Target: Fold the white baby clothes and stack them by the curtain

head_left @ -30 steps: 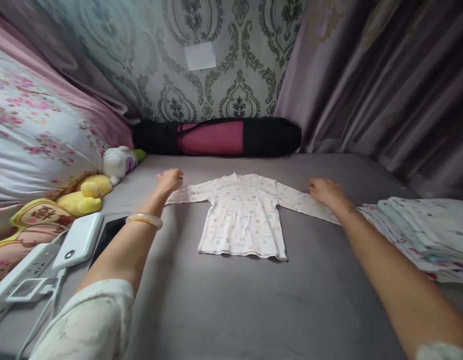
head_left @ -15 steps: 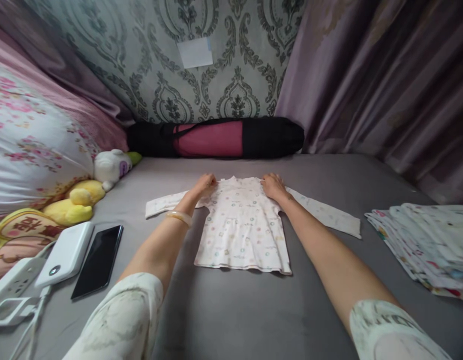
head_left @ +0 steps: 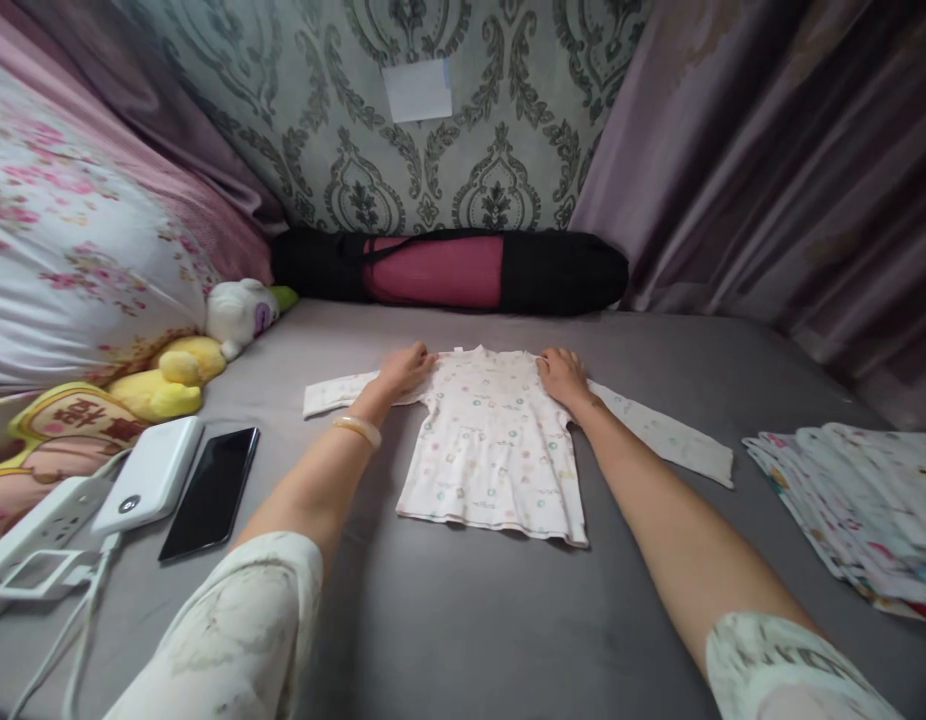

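A small white long-sleeved shirt (head_left: 493, 440) with a tiny coloured print lies spread on the grey bed sheet, collar away from me and both sleeves out to the sides. My left hand (head_left: 408, 371) rests on its left shoulder, where the sleeve begins, fingers fairly flat on the cloth. On the opposite shoulder lies my right hand (head_left: 563, 376), its fingers stretched over the seam. Each hand covers part of the cloth beneath it. The hem towards me is slightly wavy.
A stack of folded printed clothes (head_left: 860, 500) lies at the right. To the left are a black phone (head_left: 210, 493), a white power bank (head_left: 152, 475), a power strip (head_left: 47, 530) with cables, and plush toys (head_left: 163, 385). A black and pink long bag (head_left: 433, 272) lies along the wall.
My hands have loosened from a pinch at the shirt's shoulders and now lie flatter on the cloth. The view has shifted slightly left, while the shirt stays spread out.
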### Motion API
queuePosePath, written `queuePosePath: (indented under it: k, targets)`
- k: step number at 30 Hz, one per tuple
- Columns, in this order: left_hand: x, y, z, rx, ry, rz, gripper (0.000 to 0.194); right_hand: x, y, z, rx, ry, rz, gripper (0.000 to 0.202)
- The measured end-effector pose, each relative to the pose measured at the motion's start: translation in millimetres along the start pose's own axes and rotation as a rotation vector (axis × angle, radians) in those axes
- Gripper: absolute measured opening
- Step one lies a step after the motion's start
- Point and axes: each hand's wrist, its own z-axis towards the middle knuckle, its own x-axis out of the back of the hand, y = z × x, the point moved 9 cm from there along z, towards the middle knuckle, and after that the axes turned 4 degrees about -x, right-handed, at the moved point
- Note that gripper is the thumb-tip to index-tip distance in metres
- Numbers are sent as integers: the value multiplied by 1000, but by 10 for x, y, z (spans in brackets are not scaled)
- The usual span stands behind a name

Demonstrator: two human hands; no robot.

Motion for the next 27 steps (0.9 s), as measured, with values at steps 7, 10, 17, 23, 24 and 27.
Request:
queuePosePath:
  k: [7, 10, 17, 23, 24, 27]
  targets:
    - [372, -651, -402, 119, -166, 55, 44, 94, -986, -181, 255, -4, 39, 38]
    - [534, -859, -602, 211, -195, 72, 45, -118, -1654, -337, 410, -145, 152, 38]
    - [733, -1296, -971, 332, -141, -52, 34, -444, -2239, -373, 401, -248, 239, 37]
    - [838, -1548, -1053, 381, 124, -70, 31, -528, -2232, -475, 340, -218, 253, 54]
    - [819, -1555, -1049, 383, 123, -9, 30, -530, -2234, -498, 332, -209, 245, 59]
    - [724, -1514, -1047, 393, 67, 173, 32, -527, -2249, -542, 322, -180, 222, 68]
